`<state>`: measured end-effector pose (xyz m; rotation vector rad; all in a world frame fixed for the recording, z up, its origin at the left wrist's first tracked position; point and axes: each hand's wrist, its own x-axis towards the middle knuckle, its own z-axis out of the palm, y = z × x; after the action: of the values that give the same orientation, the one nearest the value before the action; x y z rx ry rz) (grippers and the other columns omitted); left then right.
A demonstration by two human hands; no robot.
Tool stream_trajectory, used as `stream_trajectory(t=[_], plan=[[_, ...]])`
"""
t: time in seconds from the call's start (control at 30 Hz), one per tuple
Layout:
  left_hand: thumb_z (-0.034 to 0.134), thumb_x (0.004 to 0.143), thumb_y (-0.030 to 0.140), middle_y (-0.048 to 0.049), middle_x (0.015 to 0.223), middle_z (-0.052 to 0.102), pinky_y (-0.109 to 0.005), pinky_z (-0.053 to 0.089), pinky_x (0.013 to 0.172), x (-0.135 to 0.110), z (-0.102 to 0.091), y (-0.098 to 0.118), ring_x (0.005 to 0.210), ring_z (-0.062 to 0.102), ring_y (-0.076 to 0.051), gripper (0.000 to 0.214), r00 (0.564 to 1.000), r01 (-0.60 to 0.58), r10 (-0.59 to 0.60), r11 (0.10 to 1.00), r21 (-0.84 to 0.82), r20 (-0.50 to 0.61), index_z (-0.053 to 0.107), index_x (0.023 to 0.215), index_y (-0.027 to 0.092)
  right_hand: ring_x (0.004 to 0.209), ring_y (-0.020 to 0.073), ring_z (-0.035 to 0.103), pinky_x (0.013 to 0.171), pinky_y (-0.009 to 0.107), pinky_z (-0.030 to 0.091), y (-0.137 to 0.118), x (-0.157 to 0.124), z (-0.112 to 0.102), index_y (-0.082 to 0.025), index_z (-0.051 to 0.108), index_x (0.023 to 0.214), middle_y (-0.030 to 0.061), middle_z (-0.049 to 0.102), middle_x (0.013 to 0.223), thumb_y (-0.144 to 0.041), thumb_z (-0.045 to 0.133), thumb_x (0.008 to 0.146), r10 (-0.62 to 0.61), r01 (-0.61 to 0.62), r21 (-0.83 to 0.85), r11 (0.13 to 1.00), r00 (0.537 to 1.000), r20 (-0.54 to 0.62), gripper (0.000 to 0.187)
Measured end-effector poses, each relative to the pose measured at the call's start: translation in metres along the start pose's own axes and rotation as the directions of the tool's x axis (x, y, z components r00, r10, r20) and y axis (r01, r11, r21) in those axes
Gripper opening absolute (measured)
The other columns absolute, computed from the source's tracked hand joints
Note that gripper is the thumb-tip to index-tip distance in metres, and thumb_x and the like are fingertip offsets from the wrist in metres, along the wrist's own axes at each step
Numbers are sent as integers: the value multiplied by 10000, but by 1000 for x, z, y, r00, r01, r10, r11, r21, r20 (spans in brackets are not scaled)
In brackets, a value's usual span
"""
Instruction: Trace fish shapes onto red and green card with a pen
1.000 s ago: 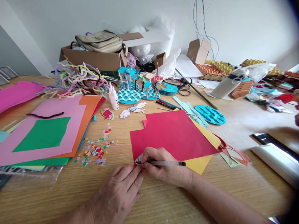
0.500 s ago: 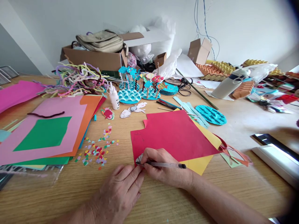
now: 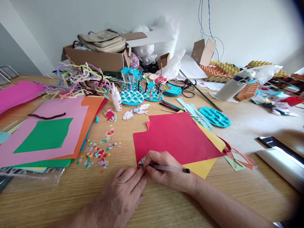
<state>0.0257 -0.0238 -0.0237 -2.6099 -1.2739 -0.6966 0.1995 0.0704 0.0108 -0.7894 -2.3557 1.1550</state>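
Note:
My right hand (image 3: 162,171) is closed around a dark-capped pen (image 3: 169,168), its tip down at the lower left corner of the red paper (image 3: 175,136). Under the fingertips a small pale cut-out (image 3: 142,161) shows, mostly hidden by my fingers. A faint outline drawn in dark lines lies above it, near the paper's left edge. My left hand (image 3: 124,193) rests flat with fingers stretched, fingertips at that same corner beside the pen tip. Yellow paper (image 3: 201,167) sticks out from beneath the red one.
Paper confetti (image 3: 99,155) and fish cut-outs (image 3: 135,111) lie left and beyond. A glue bottle (image 3: 116,98) stands near blue wavy fish models (image 3: 131,98). Coloured sheets (image 3: 78,129) are stacked at left. Scissors (image 3: 225,145) and a white device (image 3: 280,167) lie at right.
Almost nothing differs. Both hands keep their places, and the pen has shifted only very slightly at the paper's corner.

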Motion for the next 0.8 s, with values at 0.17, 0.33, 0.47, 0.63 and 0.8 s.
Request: stream_trajectory(t=[0.17, 0.33, 0.47, 0.63, 0.8], plan=[[329, 1000, 251, -55, 1130, 651, -356, 364, 909, -1, 2, 0, 1006, 530, -209, 336, 1000, 10, -10, 1000, -10, -8, 600, 1150, 123, 580, 113, 571, 548, 186, 435, -1, 1, -1, -179, 567, 784, 9, 642, 689, -71, 490, 722, 12, -12, 3, 1000, 1000, 14, 147], [340, 995, 240, -57, 1157, 639, -359, 358, 915, -2, 1, 0, 1021, 525, -208, 329, 1000, 1, -1, 1000, -11, 16, 582, 1183, 119, 581, 115, 579, 545, 187, 438, 0, 1, 0, -181, 565, 791, 11, 649, 698, -77, 484, 725, 24, -24, 4, 1000, 1000, 4, 148], [307, 1004, 230, -59, 1166, 635, -354, 354, 911, -1, -3, 0, 1030, 525, -202, 347, 999, -3, 3, 1000, 2, 37, 578, 1185, 112, 582, 109, 573, 540, 180, 431, 0, 0, -1, -182, 568, 796, 5, 649, 701, -74, 478, 728, 39, -39, 37, 999, 999, 2, 156], [321, 997, 219, -58, 1148, 643, -351, 361, 912, 1, -5, 0, 1022, 535, -197, 333, 999, 1, -1, 1000, 6, 35, 592, 1161, 118, 599, 110, 574, 548, 182, 432, -2, 1, -3, -181, 566, 780, 3, 648, 705, -82, 485, 743, 54, -53, 49, 997, 998, -16, 133], [351, 987, 216, -59, 1160, 638, -359, 365, 913, -1, -2, 1, 1028, 533, -205, 319, 999, 1, -1, 1000, 5, 33, 577, 1189, 116, 619, 115, 588, 567, 190, 453, -1, 0, -2, -185, 578, 813, 6, 658, 731, -75, 490, 745, 50, -50, 24, 998, 999, 16, 156]])
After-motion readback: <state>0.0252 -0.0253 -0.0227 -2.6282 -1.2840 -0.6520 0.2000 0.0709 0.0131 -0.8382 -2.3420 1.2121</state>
